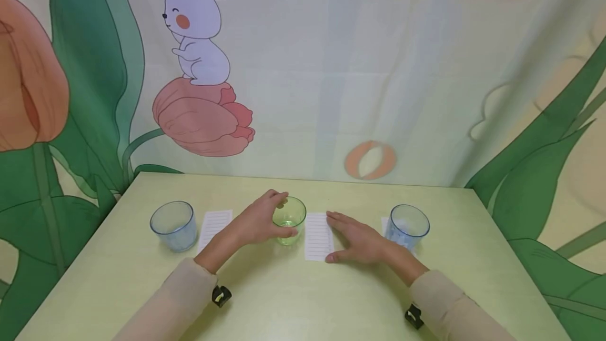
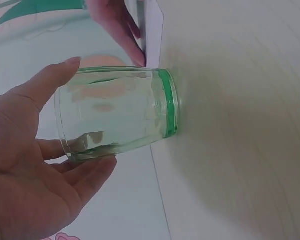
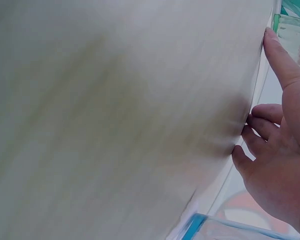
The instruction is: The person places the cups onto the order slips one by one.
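My left hand [image 1: 258,222] grips a clear green glass cup [image 1: 290,219] from its left side, thumb on the near wall and fingers on the far wall. In the left wrist view the green cup [image 2: 115,107] stands upright with nothing visible inside; whether its base touches the table I cannot tell. Just right of it lies a white lined paper slip [image 1: 316,238]. My right hand [image 1: 357,240] rests at the slip's right edge, its fingers extended and thumb apart. In the right wrist view those fingertips [image 3: 238,151] touch down at the surface.
A blue glass cup [image 1: 174,228] stands at the left beside another lined slip [image 1: 215,228]. At the right, a second blue cup [image 1: 408,225] stands over a white slip [image 1: 385,222], mostly hidden. A printed curtain [image 1: 303,93] hangs behind the pale table [image 1: 303,299].
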A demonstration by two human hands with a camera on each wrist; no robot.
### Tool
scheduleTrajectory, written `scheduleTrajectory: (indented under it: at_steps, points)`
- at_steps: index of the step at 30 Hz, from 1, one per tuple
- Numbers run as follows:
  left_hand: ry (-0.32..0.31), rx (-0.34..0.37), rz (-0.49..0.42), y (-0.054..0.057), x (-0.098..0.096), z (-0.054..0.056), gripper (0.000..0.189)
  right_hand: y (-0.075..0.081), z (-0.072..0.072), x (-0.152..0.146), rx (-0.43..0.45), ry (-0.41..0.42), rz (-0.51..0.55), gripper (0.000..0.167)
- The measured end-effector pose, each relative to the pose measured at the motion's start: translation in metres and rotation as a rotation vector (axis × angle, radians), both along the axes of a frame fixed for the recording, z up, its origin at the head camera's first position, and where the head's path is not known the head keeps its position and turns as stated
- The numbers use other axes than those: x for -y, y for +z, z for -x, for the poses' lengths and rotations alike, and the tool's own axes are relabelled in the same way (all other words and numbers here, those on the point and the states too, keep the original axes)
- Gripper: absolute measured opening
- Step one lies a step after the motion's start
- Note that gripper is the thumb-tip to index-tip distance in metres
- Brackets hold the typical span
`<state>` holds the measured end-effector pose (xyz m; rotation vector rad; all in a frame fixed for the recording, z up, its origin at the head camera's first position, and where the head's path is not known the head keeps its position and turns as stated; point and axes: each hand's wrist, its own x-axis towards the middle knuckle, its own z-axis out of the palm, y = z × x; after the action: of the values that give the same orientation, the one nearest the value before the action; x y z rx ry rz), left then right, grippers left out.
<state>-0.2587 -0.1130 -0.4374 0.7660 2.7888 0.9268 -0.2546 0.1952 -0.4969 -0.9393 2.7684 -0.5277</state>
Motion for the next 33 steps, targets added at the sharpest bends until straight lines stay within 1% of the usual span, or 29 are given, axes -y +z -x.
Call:
scheduleTrajectory:
  at_steps: [4, 8, 11, 15, 19, 23, 28, 33]
  points:
    - [-0.01, 0.004, -0.01, 0.001, -0.002, 0.003, 0.094, -0.001, -0.002, -0.001, 0.009, -0.013, -0.009, 0.108]
    - [-0.005, 0.012, -0.059, 0.001, -0.007, 0.008, 0.095, -0.001, -0.004, -0.001, 0.016, -0.018, -0.002, 0.107]
    - [-0.003, 0.005, -0.109, 0.003, -0.017, 0.011, 0.095, 0.0, -0.004, -0.001, 0.014, -0.02, 0.008, 0.107]
    - [-0.007, -0.006, -0.149, 0.005, -0.033, 0.009, 0.094, 0.0, -0.004, -0.001, 0.017, -0.027, 0.029, 0.108]
    - [-0.015, -0.006, -0.15, 0.006, -0.047, 0.008, 0.094, -0.002, -0.004, -0.001, 0.017, -0.037, 0.042, 0.108]
    - [-0.023, -0.001, -0.151, 0.003, -0.056, 0.009, 0.092, -0.001, -0.003, 0.0, 0.012, -0.042, 0.05, 0.107]
    - [-0.026, 0.003, -0.158, -0.004, -0.062, 0.008, 0.093, 0.001, -0.002, 0.001, 0.007, -0.023, 0.082, 0.103]
    - [-0.009, -0.006, -0.134, -0.008, -0.065, 0.008, 0.095, 0.001, -0.002, 0.002, -0.001, -0.008, 0.081, 0.102]
